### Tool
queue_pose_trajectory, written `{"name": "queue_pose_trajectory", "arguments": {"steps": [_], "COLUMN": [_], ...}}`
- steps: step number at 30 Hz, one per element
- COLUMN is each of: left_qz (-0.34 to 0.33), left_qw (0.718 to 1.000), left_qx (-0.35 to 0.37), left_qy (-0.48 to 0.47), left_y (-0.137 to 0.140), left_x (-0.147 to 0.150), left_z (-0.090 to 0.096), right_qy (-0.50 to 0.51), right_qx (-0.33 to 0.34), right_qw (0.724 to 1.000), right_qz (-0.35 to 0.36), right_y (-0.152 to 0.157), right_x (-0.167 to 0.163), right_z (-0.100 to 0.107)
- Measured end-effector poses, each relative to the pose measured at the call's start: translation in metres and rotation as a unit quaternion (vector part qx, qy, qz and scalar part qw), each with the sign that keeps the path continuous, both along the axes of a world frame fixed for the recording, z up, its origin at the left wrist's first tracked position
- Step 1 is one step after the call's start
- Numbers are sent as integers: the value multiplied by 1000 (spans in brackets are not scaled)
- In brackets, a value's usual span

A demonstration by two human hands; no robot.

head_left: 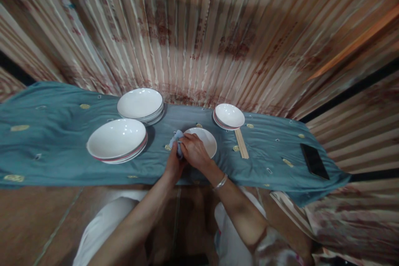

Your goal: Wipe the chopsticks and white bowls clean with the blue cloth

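In the head view, a small white bowl (208,140) stands before me, its near left part hidden behind my hands. A crumpled light-blue cloth (177,136) pokes out between my hands at the bowl's left side. My left hand (175,163) is closed on the cloth from below, thumb upward. My right hand (195,150), with a silver bangle at the wrist, reaches across the bowl, its fingers bent against the cloth. Whether either hand also grips the bowl's rim is hidden.
A teal patterned cloth (62,141) covers the narrow table. Stacked white bowls (118,138) and stacked white plates (140,103) stand left. Small stacked bowls (230,115) and wooden chopsticks (241,144) lie right; a black phone (314,161) is farther right. A curtain (199,29) hangs behind.
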State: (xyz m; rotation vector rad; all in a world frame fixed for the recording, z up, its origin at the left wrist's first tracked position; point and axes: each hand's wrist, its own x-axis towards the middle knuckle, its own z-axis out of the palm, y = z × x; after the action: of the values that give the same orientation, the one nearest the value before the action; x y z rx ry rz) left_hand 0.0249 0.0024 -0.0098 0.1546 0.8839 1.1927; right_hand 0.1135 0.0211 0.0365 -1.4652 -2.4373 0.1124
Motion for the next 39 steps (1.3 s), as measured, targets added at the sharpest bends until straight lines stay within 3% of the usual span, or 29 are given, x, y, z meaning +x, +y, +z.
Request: {"name": "queue_pose_trajectory", "arguments": {"steps": [11,22,29,39], "left_qz": [-29,-41,-41,-44], "left_qw": [998,994,993,991], "left_qx": [19,60,79,83], "left_qy": [43,78,79,92], "left_y": [-5,-5,-5,-5], "left_x": [-4,-4,-4,-3], "left_z": [15,10,5,5], "right_qy": [7,-74,-71,-80], "right_qx": [1,13,15,66], "right_qw": [1000,995,991,988], "right_qz": [-21,-72,-115,-113], "right_y": [23,39,41,30], "right_x": [6,29,48,77], "right_z": [-4,-3,-7,-17]}}
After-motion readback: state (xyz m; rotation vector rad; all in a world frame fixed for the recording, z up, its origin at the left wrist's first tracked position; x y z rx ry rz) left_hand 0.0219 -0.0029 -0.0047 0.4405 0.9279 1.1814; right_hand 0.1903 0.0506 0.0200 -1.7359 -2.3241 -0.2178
